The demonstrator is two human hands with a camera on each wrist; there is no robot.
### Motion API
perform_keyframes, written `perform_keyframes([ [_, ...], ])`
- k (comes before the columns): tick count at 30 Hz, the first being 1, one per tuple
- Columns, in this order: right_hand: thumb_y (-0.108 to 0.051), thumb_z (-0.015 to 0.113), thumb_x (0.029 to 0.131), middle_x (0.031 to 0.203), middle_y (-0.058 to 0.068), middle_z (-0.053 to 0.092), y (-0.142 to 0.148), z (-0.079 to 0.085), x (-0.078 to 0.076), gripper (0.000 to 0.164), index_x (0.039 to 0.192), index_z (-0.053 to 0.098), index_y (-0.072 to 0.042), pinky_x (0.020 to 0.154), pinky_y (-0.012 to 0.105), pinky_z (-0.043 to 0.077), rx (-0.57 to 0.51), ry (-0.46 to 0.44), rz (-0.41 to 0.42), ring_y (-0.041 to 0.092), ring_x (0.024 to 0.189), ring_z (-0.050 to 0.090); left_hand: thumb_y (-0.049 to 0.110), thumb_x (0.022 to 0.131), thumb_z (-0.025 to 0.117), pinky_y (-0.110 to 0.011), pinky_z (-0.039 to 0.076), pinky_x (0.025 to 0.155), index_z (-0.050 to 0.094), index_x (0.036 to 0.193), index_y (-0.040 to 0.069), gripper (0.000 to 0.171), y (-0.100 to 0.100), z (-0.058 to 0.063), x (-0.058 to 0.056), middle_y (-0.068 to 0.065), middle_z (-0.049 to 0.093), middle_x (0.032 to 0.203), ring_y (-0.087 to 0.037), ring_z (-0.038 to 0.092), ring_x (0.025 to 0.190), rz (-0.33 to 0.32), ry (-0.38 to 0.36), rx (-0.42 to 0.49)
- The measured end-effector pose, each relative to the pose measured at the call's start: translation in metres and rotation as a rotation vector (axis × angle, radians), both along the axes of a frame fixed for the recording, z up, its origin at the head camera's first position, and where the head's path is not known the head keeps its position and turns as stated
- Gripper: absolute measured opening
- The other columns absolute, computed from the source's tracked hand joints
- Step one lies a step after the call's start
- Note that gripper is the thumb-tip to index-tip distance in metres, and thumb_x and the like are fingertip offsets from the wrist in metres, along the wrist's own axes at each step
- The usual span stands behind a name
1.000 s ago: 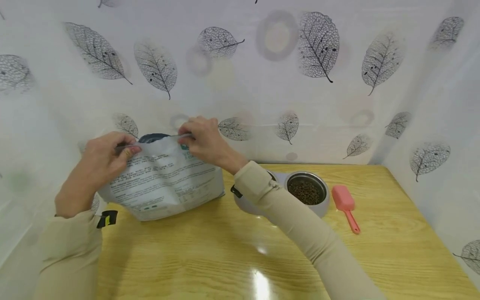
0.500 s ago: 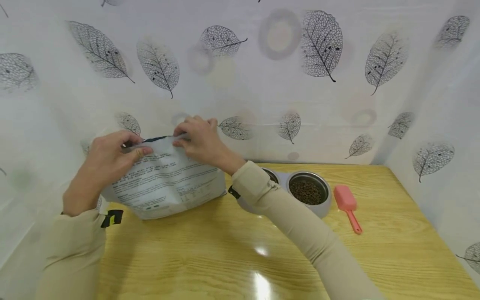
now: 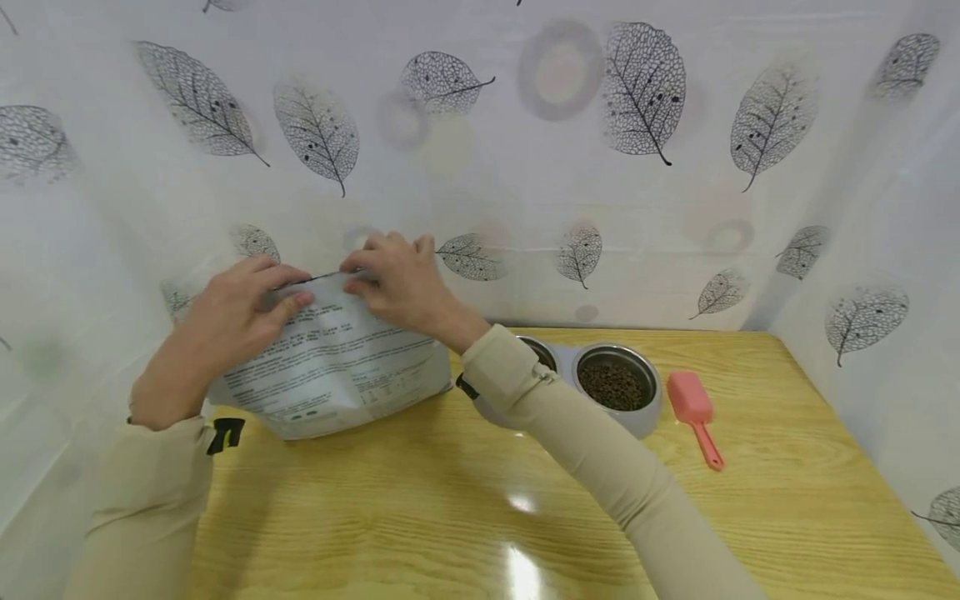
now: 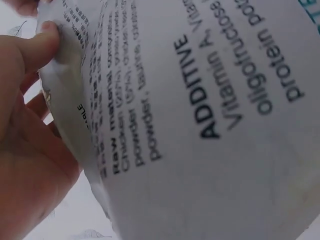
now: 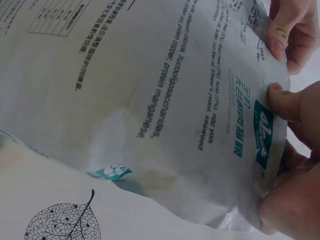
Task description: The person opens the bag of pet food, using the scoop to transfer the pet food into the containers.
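Note:
A pale pet food bag [image 3: 337, 358] with printed text stands at the back left of the table, leaning a little. At its top left edge my left hand [image 3: 232, 317] pinches the rim, thumb on the near face and fingers behind. My right hand [image 3: 401, 279] pinches the same rim farther right in the same way. Between the hands the bag's mouth shows only as a thin dark line. Printed text fills the left wrist view, with the left thumb [image 4: 42, 45] on the bag's edge. Both hands grip the top edge in the right wrist view.
Right of the bag is a grey double bowl stand [image 3: 645, 423], partly hidden by the right sleeve. Brown kibble [image 3: 611, 385] lies in its right steel bowl. A pink scoop [image 3: 690, 398] lies beside it on the wooden table [image 3: 390, 517]. A leaf-patterned curtain [image 3: 487, 150] hangs behind.
The bag's mouth has narrowed from a wide dark gap to a thin line. My left hand has moved right along the rim, closer to my right hand, which keeps its hold.

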State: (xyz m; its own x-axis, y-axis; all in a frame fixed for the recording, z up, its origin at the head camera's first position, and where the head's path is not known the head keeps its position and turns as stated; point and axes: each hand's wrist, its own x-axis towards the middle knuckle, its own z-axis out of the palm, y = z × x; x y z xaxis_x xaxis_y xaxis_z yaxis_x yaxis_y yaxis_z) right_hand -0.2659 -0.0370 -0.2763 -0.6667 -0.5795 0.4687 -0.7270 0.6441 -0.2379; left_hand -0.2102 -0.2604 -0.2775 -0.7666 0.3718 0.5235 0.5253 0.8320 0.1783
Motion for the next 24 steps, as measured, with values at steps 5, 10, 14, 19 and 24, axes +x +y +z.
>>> perform_keyframes([
  [5, -0.035, 0.07, 0.098, 0.106, -0.007, 0.071, -0.002, 0.001, 0.002, 0.022, 0.114, 0.077, -0.022, 0.087, 0.038, 0.036, -0.011, 0.037, 0.037, 0.01, 0.096, 0.062, 0.012, 0.096, 0.072, -0.046, 0.049, 0.075, 0.071, 0.102, 0.003, 0.012, 0.006, 0.0, -0.002, -0.012, 0.07, 0.095, -0.028, 0.063, 0.084, -0.054, 0.04, -0.019],
  [10, -0.026, 0.072, 0.096, 0.099, -0.002, 0.072, -0.004, -0.001, 0.002, 0.016, 0.106, 0.079, -0.016, 0.081, 0.031, 0.042, -0.057, 0.084, 0.126, 0.013, 0.089, 0.063, 0.003, 0.089, 0.075, -0.032, 0.041, 0.062, 0.064, 0.082, 0.005, 0.014, 0.014, 0.001, -0.006, -0.005, 0.061, 0.075, -0.015, 0.048, 0.067, -0.131, 0.14, -0.049],
  [14, -0.017, 0.072, 0.096, 0.09, 0.005, 0.07, -0.004, -0.003, 0.001, 0.013, 0.099, 0.079, -0.007, 0.071, 0.022, 0.046, -0.12, 0.068, 0.218, 0.015, 0.077, 0.061, 0.005, 0.089, 0.077, -0.03, 0.041, 0.059, 0.064, 0.079, 0.007, 0.017, 0.015, 0.003, -0.006, -0.001, 0.059, 0.071, -0.012, 0.046, 0.064, -0.146, 0.143, -0.092],
  [19, -0.019, 0.069, 0.098, 0.09, 0.006, 0.066, -0.002, -0.005, -0.003, 0.016, 0.099, 0.075, -0.004, 0.07, 0.02, 0.045, -0.1, 0.092, 0.24, 0.014, 0.077, 0.056, 0.021, 0.094, 0.075, -0.027, 0.04, 0.05, 0.055, 0.074, 0.013, 0.029, 0.001, 0.006, -0.006, 0.003, 0.051, 0.065, -0.008, 0.042, 0.056, -0.061, 0.152, -0.254],
  [24, -0.024, 0.064, 0.102, 0.092, 0.005, 0.065, 0.001, -0.006, -0.005, 0.019, 0.103, 0.072, -0.006, 0.071, 0.019, 0.047, 0.007, 0.141, 0.22, 0.014, 0.08, 0.056, 0.048, 0.109, 0.04, -0.023, 0.025, 0.039, 0.041, 0.073, 0.013, 0.05, -0.024, 0.0, -0.016, 0.005, 0.032, 0.057, -0.007, 0.024, 0.046, -0.102, 0.358, -0.454],
])
